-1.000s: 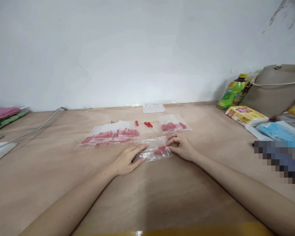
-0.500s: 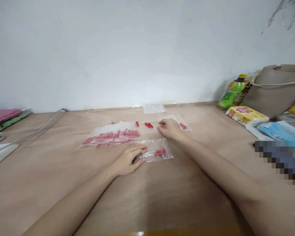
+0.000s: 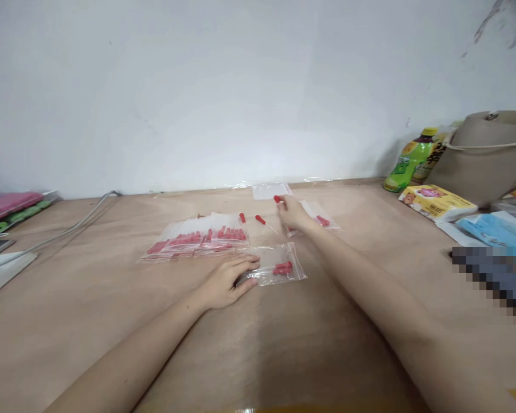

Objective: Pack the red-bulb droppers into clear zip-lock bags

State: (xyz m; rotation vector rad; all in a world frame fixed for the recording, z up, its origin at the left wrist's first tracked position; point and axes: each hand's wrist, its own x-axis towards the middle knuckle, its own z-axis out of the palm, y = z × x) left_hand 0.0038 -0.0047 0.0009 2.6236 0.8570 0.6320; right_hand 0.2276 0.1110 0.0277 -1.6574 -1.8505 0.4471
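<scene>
Reading our clock from the clear bag [image 3: 277, 254], we've got packed bags [image 3: 217, 220] at ten o'clock. At eight, our left hand [image 3: 231, 281] lies fingers apart, resting on that bag! A loose dropper [image 3: 260, 220] lies just shy of twelve. And at twelve, a red-topped dropper [image 3: 277, 199], pinched in our right hand [image 3: 292, 212]! Another filled bag [image 3: 311, 208] sits at one.
</scene>
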